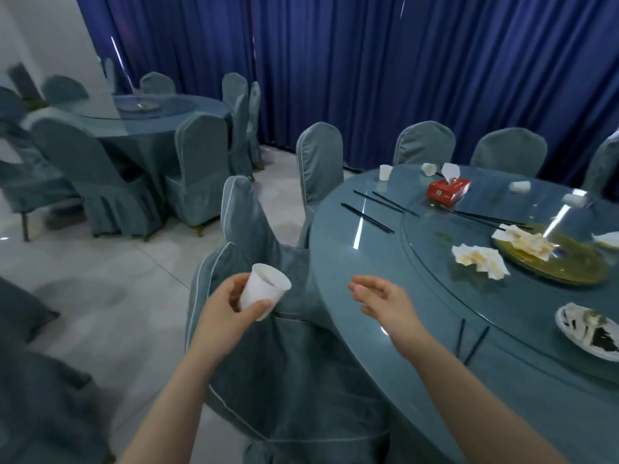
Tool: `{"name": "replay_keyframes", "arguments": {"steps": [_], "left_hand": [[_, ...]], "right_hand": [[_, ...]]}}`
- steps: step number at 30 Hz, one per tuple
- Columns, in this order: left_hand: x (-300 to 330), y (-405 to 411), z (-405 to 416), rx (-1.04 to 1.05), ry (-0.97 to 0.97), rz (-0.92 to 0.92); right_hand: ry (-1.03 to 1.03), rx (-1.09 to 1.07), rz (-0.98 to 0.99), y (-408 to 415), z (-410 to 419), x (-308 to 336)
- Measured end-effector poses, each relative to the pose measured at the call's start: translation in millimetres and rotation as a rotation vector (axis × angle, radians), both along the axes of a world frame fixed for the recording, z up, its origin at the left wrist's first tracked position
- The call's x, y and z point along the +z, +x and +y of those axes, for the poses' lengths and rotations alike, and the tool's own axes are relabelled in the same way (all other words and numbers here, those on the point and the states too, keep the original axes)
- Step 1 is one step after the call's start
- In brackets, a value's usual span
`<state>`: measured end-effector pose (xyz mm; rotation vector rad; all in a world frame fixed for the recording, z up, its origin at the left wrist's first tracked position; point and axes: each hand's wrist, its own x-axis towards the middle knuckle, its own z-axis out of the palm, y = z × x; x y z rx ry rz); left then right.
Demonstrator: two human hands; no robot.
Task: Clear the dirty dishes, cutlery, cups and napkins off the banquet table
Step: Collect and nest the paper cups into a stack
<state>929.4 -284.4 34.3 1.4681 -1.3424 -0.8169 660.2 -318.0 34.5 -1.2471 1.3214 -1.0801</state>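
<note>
**One cup in hand, most of the table still to clear**

Here the left hand point(227, 304) grips a white paper cup point(264, 291), thumb and fingers curled round its wall, and holds it tilted off the table's edge above a grey-blue covered chair point(268, 363); probably it is kept there so the other hand is free to gather more. The right hand point(385, 301) hovers over the rim of the round teal glass-topped banquet table point(351, 262), fingers loosely spread and holding nothing.

Just beyond, a pair of black chopsticks point(470, 341) lies near the edge, beside a dirty white plate point(586, 333). Further in, a crumpled stained napkin point(479, 261) sits on the glass turntable beside an oily dish point(552, 259) with more soiled paper on it. More black chopsticks point(366, 217) lie past that, then a red tissue box point(448, 191). Farthest off, small white cups point(385, 171) are scattered near the far rim, one upright, others tipped over.
</note>
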Motion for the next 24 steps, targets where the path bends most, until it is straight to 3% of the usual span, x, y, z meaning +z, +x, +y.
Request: {"name": "replay_keyframes", "arguments": {"steps": [14,24], "left_hand": [[12.9,123.3,-102.0,0.256,-0.028,0.102],[-4.2,217.1,-192.3,0.182,0.028,0.179]], "right_hand": [[-0.008,0.144,-0.055,104.0,-154.6,2.9],[-0.013,0.079,0.012,184.3,-226.2,-3.6]]}}
